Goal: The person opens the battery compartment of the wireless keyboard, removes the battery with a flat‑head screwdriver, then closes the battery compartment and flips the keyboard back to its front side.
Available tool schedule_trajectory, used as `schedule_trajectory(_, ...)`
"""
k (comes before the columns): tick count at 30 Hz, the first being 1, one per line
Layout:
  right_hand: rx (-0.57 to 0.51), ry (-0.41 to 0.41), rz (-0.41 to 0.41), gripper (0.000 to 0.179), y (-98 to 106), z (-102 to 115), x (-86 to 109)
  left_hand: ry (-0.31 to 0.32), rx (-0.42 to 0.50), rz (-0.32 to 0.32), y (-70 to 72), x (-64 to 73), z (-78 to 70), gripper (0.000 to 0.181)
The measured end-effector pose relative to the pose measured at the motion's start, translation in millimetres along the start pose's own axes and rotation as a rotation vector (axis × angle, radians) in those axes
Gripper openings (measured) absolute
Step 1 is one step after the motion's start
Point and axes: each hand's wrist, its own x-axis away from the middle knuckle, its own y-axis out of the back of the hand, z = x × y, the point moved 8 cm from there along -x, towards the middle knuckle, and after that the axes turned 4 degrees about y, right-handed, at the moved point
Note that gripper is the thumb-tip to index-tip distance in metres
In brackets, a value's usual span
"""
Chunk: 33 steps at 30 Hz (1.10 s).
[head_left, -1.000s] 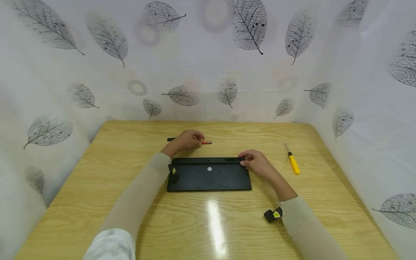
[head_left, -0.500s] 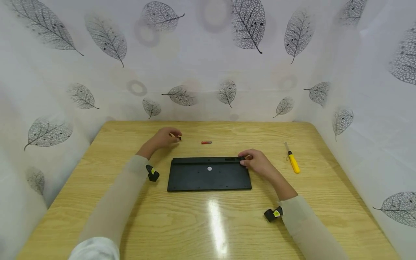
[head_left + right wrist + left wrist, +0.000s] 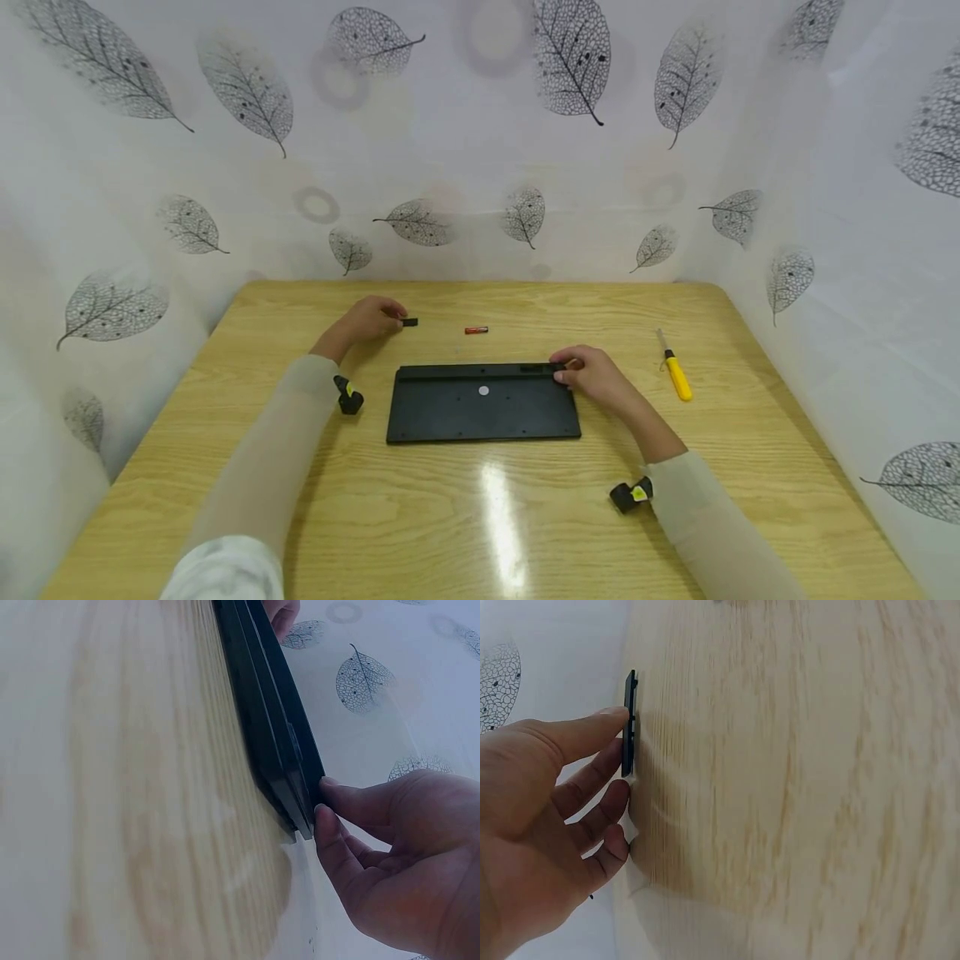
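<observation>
A black keyboard (image 3: 483, 408) lies face down on the wooden table, its raised ridge at the far side and a narrow battery slot (image 3: 534, 367) near the right end. My right hand (image 3: 596, 379) grips that far right corner, thumb and fingertips at the edge in the right wrist view. Behind the keyboard's left end, my left hand (image 3: 369, 319) pinches a small flat black battery cover (image 3: 630, 724) between thumb and fingers. Small tabs show along one side of the cover, held on edge close over the tabletop. A red and black battery (image 3: 476, 330) lies to its right.
A screwdriver (image 3: 678, 377) with a yellow handle lies on the right of the table (image 3: 420, 517). Leaf-patterned white cloth (image 3: 465, 150) hangs behind and along both sides. A small black camera sits on each wrist.
My left hand has moved left from beside the battery to the black cover and now pinches it. My right hand stays at the keyboard's corner.
</observation>
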Motion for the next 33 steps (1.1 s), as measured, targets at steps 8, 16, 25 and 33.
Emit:
schedule_trajectory(8,-0.005,0.012,0.006,0.032,-2,0,-0.9,0.01,-0.022,-0.001,-1.4,-0.7,1.1,0.027)
schedule_trajectory(16,-0.004,0.005,0.004,0.032,-1,0,0.0,0.027,-0.009,-0.005,-1.3,3.0,-1.8,0.026)
schedule_trajectory(25,0.016,0.016,-0.001,0.031,1,1,0.7,0.037,0.051,0.012,-1.3,4.9,-0.2,0.028)
schedule_trajectory(33,-0.011,0.011,0.006,0.032,0,3,0.5,0.039,0.103,0.028,-4.3,13.8,-7.7,0.03)
